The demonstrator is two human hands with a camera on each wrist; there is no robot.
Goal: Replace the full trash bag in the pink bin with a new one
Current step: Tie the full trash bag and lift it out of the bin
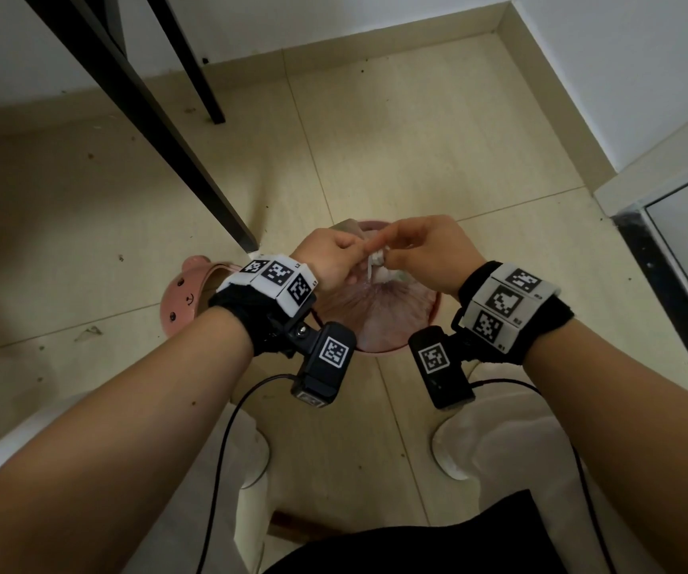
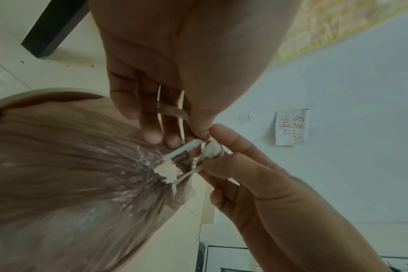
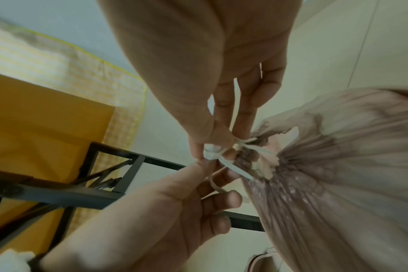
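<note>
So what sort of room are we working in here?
Probably a room corner in a home: tiled floor, a black table leg by the white wall, and a pink bin with its bear-face lid off.

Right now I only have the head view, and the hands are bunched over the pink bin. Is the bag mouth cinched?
Observer: Mostly. The left wrist view shows the trash bag pulled into tight pleats by the white drawstring. A small pale gap remains at the centre.
Operator: Who has the knot?
Observer: The right hand does. The right wrist view shows its thumb and fingers pinching the white knot.
Operator: Left grip?
Observer: The left hand pinches the drawstring right beside that knot, with a strand looped round one of its fingers.
</note>
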